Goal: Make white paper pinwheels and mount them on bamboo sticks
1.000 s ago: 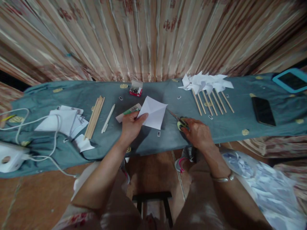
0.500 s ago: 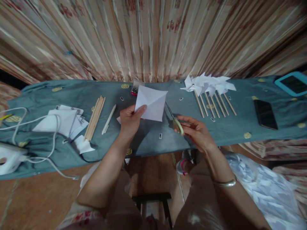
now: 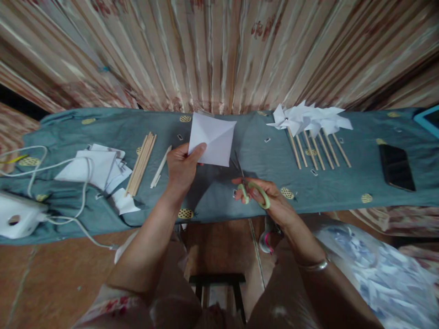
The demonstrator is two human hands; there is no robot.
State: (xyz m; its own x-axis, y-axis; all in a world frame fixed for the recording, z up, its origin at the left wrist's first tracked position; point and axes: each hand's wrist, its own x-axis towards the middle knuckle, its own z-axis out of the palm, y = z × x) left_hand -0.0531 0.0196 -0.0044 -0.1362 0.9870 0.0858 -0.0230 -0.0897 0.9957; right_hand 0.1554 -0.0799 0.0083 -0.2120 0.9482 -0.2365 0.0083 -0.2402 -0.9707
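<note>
Paper (image 3: pixel 216 139) is up off the table (image 3: pixel 329 192), around the middle, with the left hand (image 3: pixel 183 168) pinching its left side, thumb on top. It's pretty much square, so no real long axis; sits a bit skewed, with one corner poking far and right and a crease running from that corner in towards the thumb. Right hand (image 3: pixel 274 203) is well apart from the left, fingers wrapped round the scissors (image 3: pixel 244 183). Those point away from the person, leaning slightly left, tips just beside the paper's right edge. Can't really tell how far the blades are parted.

Table's got a blue-green cloth with yellow pineapple prints. Pinwheels (image 3: pixel 308 119) lie in a row on the right, near a phone (image 3: pixel 398 167); sticks (image 3: pixel 140 164) and a pen (image 3: pixel 160 167) are over on the left. Room-wise: striped curtain (image 3: pixel 206 55) behind, brown floor (image 3: pixel 51 278), dark stool (image 3: pixel 216 279) below.
</note>
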